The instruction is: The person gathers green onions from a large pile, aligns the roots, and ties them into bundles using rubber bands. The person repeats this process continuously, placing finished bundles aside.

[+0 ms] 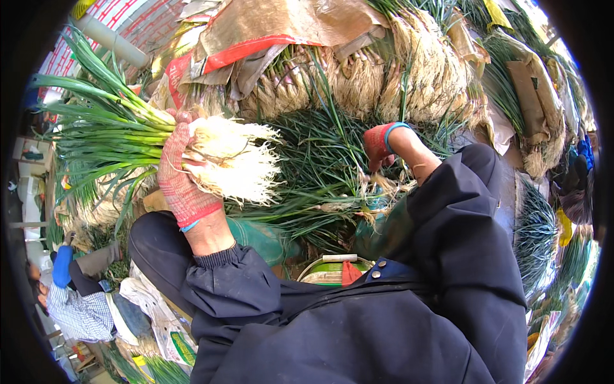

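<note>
My left hand [178,163], in a red-and-white knit glove, is closed around a bunch of green alliums [110,129], either scallions or green garlic. Its leaves point left, and its pale roots [235,158] fan out to the right of my fist. My right hand [379,145], gloved in red with a blue cuff, reaches down over a heap of loose green leaves [307,153] between my knees. Beneath its fingers are a few thin stalks with dry roots [379,185]. Whether those fingers grip a stalk is hidden.
Rooted bunches [427,67] are stacked beyond the heap, partly under brown sacking [292,24]. A green bucket [326,273] with a white-gripped handle sits between my legs. Another person [81,307] is at the lower left. More bunches [535,235] lie to the right.
</note>
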`<state>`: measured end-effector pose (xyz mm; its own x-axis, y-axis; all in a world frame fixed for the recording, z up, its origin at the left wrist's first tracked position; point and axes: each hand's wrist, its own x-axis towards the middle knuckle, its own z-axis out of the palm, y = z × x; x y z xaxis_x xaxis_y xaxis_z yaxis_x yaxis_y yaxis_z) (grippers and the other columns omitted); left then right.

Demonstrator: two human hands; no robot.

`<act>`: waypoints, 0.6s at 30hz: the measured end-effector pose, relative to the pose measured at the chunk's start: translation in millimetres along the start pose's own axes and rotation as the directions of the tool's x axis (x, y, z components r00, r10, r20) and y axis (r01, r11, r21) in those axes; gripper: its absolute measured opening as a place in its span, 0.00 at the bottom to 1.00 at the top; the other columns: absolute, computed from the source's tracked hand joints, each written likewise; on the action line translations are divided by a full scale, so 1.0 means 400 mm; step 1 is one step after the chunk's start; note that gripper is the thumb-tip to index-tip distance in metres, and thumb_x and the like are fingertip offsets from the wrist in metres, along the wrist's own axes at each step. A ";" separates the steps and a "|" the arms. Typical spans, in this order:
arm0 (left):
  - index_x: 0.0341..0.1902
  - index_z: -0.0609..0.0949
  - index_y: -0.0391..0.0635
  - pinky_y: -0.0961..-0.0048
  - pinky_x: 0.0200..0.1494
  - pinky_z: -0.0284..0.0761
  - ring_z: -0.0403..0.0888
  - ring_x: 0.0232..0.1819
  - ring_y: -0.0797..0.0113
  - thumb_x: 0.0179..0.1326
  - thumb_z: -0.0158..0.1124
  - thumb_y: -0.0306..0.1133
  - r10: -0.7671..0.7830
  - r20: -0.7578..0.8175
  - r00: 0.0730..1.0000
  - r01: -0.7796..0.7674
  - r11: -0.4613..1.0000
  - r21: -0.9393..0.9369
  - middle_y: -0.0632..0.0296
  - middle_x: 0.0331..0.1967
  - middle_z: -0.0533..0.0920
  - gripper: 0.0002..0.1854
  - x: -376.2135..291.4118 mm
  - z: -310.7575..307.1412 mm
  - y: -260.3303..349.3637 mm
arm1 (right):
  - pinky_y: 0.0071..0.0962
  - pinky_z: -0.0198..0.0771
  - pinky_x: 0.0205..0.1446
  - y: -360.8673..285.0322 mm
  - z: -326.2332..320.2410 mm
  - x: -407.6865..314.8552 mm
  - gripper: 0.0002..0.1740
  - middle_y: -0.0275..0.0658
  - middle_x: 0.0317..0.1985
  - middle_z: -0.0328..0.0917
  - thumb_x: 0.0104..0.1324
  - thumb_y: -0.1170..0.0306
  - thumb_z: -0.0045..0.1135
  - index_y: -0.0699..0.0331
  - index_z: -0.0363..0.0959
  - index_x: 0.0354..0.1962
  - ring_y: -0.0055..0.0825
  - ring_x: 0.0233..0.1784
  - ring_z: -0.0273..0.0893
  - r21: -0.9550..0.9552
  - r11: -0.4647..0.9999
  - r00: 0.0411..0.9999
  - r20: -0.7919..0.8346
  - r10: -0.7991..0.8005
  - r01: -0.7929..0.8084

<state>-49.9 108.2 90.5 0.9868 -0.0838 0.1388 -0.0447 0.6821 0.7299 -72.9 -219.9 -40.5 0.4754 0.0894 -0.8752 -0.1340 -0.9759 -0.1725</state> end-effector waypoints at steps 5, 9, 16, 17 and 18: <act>0.53 0.74 0.42 0.67 0.49 0.78 0.79 0.44 0.66 0.56 0.62 0.23 -0.047 0.055 0.997 0.044 0.997 0.060 0.60 0.43 0.78 0.20 -0.006 0.036 0.011 | 0.31 0.75 0.42 0.019 -0.031 -0.065 0.21 0.40 0.32 0.83 0.59 0.57 0.59 0.67 0.80 0.41 0.30 0.34 0.81 -0.094 0.986 0.714 -0.680 -0.166 0.140; 0.52 0.74 0.43 0.71 0.43 0.78 0.79 0.38 0.70 0.56 0.61 0.20 -0.129 -0.077 0.989 0.127 0.992 -0.025 0.61 0.42 0.79 0.19 -0.020 0.146 -0.030 | 0.29 0.72 0.53 -0.188 -0.017 -0.192 0.21 0.41 0.47 0.80 0.69 0.62 0.50 0.60 0.73 0.56 0.30 0.48 0.78 0.198 0.072 0.201 -0.979 -0.037 0.978; 0.48 0.75 0.41 0.69 0.49 0.77 0.79 0.43 0.68 0.60 0.59 0.24 -0.164 -0.044 0.985 0.161 0.985 -0.068 0.61 0.39 0.80 0.12 -0.042 0.120 -0.111 | 0.30 0.74 0.53 -0.190 0.025 -0.123 0.31 0.39 0.50 0.80 0.68 0.45 0.48 0.65 0.74 0.51 0.28 0.44 0.80 0.780 -0.163 0.620 -0.589 -0.518 0.604; 0.49 0.75 0.42 0.69 0.51 0.76 0.79 0.44 0.67 0.60 0.60 0.25 -0.099 0.057 0.993 0.103 0.992 -0.066 0.62 0.39 0.79 0.13 -0.019 0.088 -0.093 | 0.36 0.76 0.47 -0.145 0.043 -0.076 0.34 0.42 0.43 0.82 0.64 0.40 0.51 0.64 0.77 0.46 0.32 0.41 0.81 0.606 0.319 0.683 -0.605 -0.409 0.729; 0.49 0.75 0.42 0.69 0.51 0.76 0.79 0.44 0.67 0.61 0.59 0.25 -0.124 0.126 0.984 0.139 0.983 -0.123 0.62 0.40 0.79 0.13 -0.010 0.056 -0.074 | 0.37 0.75 0.46 -0.116 0.051 -0.014 0.29 0.45 0.38 0.83 0.61 0.45 0.55 0.64 0.79 0.41 0.36 0.39 0.81 0.053 0.815 0.674 -0.594 -0.439 0.577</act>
<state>-55.9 72.1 83.2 0.9573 -0.2582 0.1304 0.1125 0.7478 0.6544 -87.3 -171.1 -36.6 0.8956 0.3705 -0.2462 0.1190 -0.7328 -0.6699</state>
